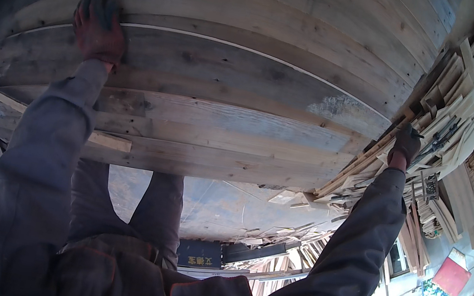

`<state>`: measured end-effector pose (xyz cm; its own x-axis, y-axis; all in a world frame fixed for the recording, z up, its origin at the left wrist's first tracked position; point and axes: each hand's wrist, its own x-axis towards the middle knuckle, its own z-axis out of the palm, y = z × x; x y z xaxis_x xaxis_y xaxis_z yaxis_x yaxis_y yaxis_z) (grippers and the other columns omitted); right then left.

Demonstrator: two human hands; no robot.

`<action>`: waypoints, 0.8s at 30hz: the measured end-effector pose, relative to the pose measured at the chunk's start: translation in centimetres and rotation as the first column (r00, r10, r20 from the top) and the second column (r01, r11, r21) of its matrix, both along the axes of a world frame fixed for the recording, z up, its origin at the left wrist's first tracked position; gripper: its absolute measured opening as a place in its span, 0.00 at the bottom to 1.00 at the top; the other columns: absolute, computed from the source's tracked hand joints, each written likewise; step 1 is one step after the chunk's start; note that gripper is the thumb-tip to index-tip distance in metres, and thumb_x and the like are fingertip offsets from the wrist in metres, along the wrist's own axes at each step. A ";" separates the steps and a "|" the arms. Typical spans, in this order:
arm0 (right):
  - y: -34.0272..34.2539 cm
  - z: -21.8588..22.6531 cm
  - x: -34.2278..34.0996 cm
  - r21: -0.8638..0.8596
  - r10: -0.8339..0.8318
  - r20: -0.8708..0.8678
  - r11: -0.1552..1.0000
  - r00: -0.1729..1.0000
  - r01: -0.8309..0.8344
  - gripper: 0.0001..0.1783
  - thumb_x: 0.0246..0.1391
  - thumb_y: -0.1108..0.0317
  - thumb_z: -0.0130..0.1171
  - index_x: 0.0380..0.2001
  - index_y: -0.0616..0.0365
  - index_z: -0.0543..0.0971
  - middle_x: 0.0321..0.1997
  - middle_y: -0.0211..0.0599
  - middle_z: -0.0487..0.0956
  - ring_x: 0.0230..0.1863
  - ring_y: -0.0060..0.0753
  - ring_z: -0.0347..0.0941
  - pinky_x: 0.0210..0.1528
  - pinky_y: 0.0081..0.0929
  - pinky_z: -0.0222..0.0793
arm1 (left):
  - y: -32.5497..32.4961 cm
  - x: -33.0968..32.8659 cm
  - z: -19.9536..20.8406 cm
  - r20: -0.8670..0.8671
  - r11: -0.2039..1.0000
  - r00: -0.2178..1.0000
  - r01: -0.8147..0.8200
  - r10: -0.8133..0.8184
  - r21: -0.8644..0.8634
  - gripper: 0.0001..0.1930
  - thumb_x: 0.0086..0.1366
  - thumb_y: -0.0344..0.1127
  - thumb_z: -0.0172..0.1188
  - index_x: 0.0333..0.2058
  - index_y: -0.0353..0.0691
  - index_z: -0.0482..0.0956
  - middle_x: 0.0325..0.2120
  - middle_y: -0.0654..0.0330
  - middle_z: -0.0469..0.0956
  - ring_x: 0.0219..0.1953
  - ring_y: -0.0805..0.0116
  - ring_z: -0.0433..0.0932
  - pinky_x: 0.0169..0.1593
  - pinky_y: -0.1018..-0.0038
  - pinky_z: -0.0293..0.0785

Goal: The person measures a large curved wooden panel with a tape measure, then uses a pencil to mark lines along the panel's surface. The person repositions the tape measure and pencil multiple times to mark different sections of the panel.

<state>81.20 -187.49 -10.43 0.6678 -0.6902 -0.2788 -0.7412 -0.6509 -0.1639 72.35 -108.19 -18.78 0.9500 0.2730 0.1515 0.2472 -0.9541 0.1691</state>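
My left hand [99,29], in a red and dark work glove, lies on a wide surface of grey-brown wooden planks [230,77]. Its fingers are stretched out flat toward the far side. Beside the palm, a thin pale line [206,36] runs along a plank's edge, curving toward the right. Over at the planks' right edge is my right hand [405,147], also gloved, its fingers curled closed. A small dark tip shows by those fingers; what they hold I cannot make out.
Piles of loose wood strips [456,91] lie to the right. A short pale batten [110,141] rests at the planks' near left. Behind my legs is a dark box [199,254] on the floor side, with more wood scraps. A red panel [451,278] stands at the lower right.
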 end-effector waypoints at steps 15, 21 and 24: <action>30.1 1.5 -2.5 -0.144 0.518 -0.381 0.784 0.765 -0.603 0.20 0.73 0.55 0.50 0.37 0.61 0.80 0.44 0.56 0.83 0.45 0.51 0.81 0.45 0.38 0.76 | -0.2 0.1 2.4 -0.278 0.985 0.952 -0.154 0.128 -0.076 0.40 0.62 0.48 0.60 0.69 0.35 0.61 0.70 0.44 0.57 0.72 0.43 0.54 0.76 0.53 0.47; 45.6 0.8 -3.9 0.000 0.764 -0.010 0.645 0.645 -0.764 0.18 0.65 0.46 0.59 0.36 0.50 0.81 0.34 0.47 0.85 0.37 0.55 0.82 0.36 0.45 0.77 | 0.1 0.1 2.6 -0.191 0.977 0.975 -0.144 0.113 -0.156 0.38 0.64 0.49 0.59 0.67 0.33 0.63 0.68 0.42 0.59 0.73 0.42 0.53 0.77 0.51 0.43; 53.8 0.3 -4.8 -0.037 0.803 -0.010 0.596 0.596 -0.802 0.19 0.62 0.44 0.61 0.36 0.47 0.81 0.32 0.42 0.85 0.35 0.56 0.83 0.33 0.47 0.78 | 0.1 -0.2 1.7 -0.149 0.975 0.981 -0.148 0.123 -0.168 0.37 0.64 0.48 0.59 0.67 0.32 0.63 0.68 0.40 0.60 0.73 0.41 0.53 0.77 0.50 0.43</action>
<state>76.38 -133.72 -10.12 0.9585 0.1165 -0.2601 0.0841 -0.9876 -0.1325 72.12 -108.05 -17.07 0.9106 0.4114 -0.0395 0.4046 -0.8680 0.2880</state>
